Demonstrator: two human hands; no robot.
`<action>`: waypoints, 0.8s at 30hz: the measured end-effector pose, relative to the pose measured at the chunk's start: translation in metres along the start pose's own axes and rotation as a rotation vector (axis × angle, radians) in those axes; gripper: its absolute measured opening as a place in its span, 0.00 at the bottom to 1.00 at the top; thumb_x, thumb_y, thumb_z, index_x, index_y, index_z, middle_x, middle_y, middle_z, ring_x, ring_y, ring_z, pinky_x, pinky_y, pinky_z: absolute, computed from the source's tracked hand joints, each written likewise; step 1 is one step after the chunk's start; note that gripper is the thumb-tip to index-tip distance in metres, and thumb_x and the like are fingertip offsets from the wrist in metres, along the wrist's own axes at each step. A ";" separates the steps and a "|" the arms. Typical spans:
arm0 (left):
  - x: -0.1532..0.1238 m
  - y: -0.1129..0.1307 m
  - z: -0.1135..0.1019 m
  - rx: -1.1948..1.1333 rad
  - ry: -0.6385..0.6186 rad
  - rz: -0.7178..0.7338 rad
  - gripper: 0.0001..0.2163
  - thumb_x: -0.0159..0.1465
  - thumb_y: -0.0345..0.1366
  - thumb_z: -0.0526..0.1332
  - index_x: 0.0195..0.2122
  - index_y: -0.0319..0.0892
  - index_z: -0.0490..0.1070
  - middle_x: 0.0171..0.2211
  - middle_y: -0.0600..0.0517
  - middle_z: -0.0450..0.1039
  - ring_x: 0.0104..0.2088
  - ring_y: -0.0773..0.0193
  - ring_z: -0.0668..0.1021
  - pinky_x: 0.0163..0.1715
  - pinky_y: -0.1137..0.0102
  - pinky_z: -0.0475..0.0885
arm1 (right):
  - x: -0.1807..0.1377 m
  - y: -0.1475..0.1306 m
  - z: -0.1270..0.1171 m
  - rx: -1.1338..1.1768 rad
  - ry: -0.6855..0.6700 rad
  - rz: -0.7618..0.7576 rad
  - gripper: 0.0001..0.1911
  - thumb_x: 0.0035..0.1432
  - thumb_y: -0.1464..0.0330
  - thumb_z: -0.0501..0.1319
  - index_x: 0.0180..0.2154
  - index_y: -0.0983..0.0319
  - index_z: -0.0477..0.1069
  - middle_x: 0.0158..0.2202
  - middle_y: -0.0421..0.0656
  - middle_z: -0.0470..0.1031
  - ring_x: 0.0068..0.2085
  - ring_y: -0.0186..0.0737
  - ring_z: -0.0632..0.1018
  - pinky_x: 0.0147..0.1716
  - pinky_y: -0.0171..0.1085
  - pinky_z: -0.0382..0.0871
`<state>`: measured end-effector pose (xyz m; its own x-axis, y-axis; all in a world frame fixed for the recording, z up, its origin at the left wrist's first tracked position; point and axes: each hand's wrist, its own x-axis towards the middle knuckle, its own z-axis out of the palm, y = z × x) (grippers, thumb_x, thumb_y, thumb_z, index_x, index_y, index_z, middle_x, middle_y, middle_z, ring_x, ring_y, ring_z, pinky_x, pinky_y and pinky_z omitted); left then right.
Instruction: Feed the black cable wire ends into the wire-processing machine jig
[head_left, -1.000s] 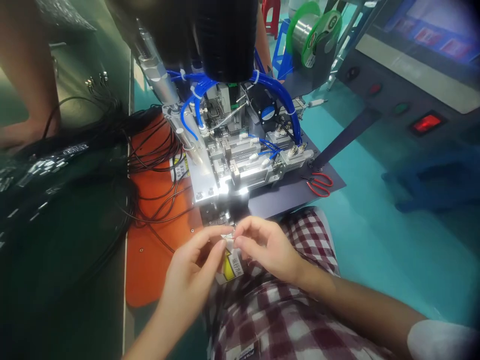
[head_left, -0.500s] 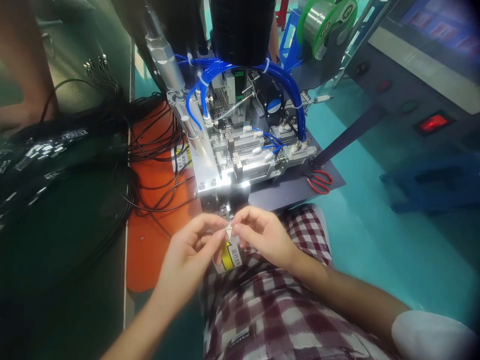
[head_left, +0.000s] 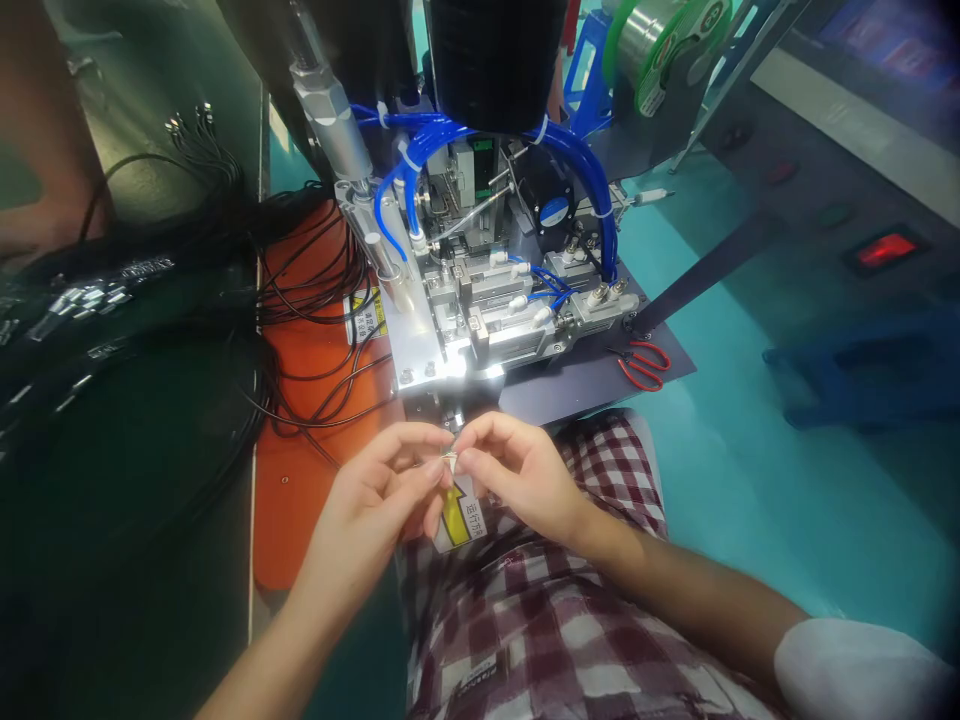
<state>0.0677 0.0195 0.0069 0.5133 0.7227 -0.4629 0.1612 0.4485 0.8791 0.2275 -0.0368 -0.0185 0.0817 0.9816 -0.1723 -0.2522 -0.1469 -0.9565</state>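
In the head view, my left hand [head_left: 379, 492] and my right hand [head_left: 521, 475] meet in front of the machine, thumbs and forefingers pinched. Between their fingertips is a tiny pale piece [head_left: 450, 461], mostly covered; its kind is too small to make out. Just beyond my fingers stands the metal front fixture [head_left: 454, 412] of the machine, brightly lit. Below the fingertips shows a white label with a yellow arrow [head_left: 456, 520].
Black cables [head_left: 322, 300] spread over the orange board [head_left: 289, 530] at left, near another person's arm [head_left: 56, 130]. Red-handled pliers [head_left: 645, 366] lie on the dark base plate. A solder wire spool [head_left: 667, 45] and a control box with a red lit switch [head_left: 885, 250] stand right.
Both hands have shifted slightly left, still pinched together at the fingertips. The whole view has turned a little, so the machine appears slightly farther right and lower.
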 end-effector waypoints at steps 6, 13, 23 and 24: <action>0.000 -0.001 -0.002 -0.045 -0.006 -0.014 0.15 0.60 0.43 0.67 0.45 0.43 0.71 0.24 0.55 0.72 0.18 0.72 0.70 0.17 0.78 0.59 | 0.004 0.000 0.000 -0.002 -0.012 -0.005 0.05 0.58 0.66 0.64 0.33 0.62 0.71 0.28 0.37 0.74 0.24 0.29 0.71 0.24 0.30 0.65; -0.001 0.001 -0.002 -0.088 0.020 0.023 0.12 0.59 0.43 0.68 0.39 0.45 0.69 0.21 0.58 0.71 0.15 0.73 0.67 0.16 0.79 0.56 | -0.002 0.001 0.006 -0.334 0.080 -0.134 0.04 0.61 0.69 0.60 0.32 0.61 0.70 0.27 0.38 0.73 0.29 0.33 0.72 0.31 0.33 0.67; -0.003 -0.005 0.003 -0.048 0.145 -0.038 0.15 0.58 0.47 0.69 0.36 0.42 0.70 0.13 0.60 0.63 0.16 0.73 0.64 0.18 0.78 0.60 | -0.013 0.000 0.011 -0.577 0.190 -0.149 0.06 0.61 0.67 0.59 0.30 0.61 0.70 0.26 0.38 0.73 0.25 0.33 0.71 0.29 0.34 0.64; -0.002 -0.005 0.003 -0.045 0.147 -0.041 0.15 0.58 0.47 0.68 0.36 0.43 0.70 0.13 0.60 0.63 0.16 0.72 0.63 0.18 0.78 0.60 | -0.013 0.000 0.008 -0.567 0.181 -0.142 0.06 0.60 0.67 0.60 0.31 0.61 0.71 0.27 0.38 0.74 0.26 0.32 0.71 0.29 0.34 0.65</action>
<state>0.0678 0.0141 0.0039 0.3778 0.7710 -0.5126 0.1393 0.5000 0.8547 0.2189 -0.0487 -0.0140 0.2523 0.9674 -0.0232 0.3220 -0.1065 -0.9407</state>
